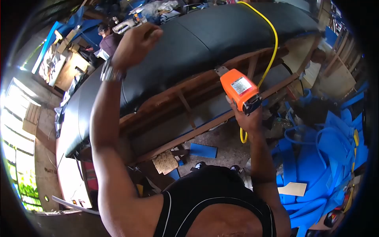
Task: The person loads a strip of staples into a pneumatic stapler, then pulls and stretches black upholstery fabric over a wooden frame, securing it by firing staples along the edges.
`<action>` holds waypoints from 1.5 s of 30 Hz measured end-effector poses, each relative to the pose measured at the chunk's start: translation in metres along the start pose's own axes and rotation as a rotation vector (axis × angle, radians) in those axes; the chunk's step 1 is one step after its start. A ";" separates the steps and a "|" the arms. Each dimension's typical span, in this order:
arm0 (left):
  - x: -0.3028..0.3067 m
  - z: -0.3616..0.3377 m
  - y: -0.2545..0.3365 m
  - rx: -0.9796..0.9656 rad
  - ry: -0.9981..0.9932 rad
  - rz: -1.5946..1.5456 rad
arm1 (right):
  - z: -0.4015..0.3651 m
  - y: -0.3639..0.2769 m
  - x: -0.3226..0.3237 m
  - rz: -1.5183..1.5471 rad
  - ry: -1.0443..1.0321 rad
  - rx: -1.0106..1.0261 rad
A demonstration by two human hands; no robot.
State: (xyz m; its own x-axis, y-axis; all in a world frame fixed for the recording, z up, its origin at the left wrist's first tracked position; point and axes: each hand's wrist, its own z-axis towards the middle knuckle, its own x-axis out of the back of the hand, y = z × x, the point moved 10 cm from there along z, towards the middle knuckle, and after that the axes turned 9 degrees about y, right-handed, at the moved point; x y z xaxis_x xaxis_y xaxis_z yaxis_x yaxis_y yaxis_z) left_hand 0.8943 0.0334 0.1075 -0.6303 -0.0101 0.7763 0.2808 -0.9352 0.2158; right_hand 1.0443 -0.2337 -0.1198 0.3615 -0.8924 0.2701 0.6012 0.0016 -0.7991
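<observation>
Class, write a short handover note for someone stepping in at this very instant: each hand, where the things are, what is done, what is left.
Left hand: a closed fist on top of the black cover; whether it grips the cover is unclear.
Right hand: holds the orange stapler, nose at the wooden frame, just under the cover's edge. Its yellow hose runs up over the cover.
Done: the cover is draped over the frame's top.
Left: probably fixing the edge along the rail. The wood below the edge is bare, and no staples can be made out.
</observation>
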 end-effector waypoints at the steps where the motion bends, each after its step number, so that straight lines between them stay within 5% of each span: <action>1: 0.006 -0.027 0.024 0.109 0.009 -0.168 | -0.004 0.006 -0.001 -0.050 -0.017 -0.072; 5: -0.061 -0.173 0.051 0.537 -0.073 -1.177 | -0.006 -0.007 -0.003 0.072 -0.009 0.119; 10: -0.126 -0.224 0.015 0.903 0.672 -1.736 | -0.006 -0.015 -0.004 0.126 0.037 0.020; 13: -0.120 -0.214 0.025 0.994 0.810 -1.768 | -0.002 -0.019 -0.002 0.153 0.025 0.060; 22: -0.113 -0.198 0.022 1.305 1.043 -1.283 | -0.002 -0.040 0.012 0.158 0.090 0.258; 26: -0.100 -0.197 0.019 1.282 1.085 -0.905 | 0.002 -0.033 0.006 0.184 0.025 0.185; 33: -0.099 -0.205 0.020 0.899 1.224 -0.802 | -0.001 -0.022 0.002 0.115 -0.039 0.124; 38: -0.088 -0.206 0.022 0.664 1.049 -0.339 | -0.002 -0.020 -0.003 0.133 -0.087 0.067; 41: -0.084 -0.207 0.021 0.689 0.996 -0.245 | -0.012 -0.063 0.014 0.211 0.043 0.247; 45: -0.079 -0.204 0.023 0.640 0.936 -0.291 | -0.043 -0.098 -0.004 0.206 -0.065 0.389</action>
State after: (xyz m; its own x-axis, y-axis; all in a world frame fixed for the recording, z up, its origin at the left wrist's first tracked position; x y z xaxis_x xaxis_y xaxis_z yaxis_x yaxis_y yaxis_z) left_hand 0.8029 -0.0591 -0.0700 -0.9430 -0.3312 -0.0333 0.1829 -0.5991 0.7795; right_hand 0.9533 -0.2493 -0.0659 0.5382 -0.8256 0.1698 0.7309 0.3568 -0.5818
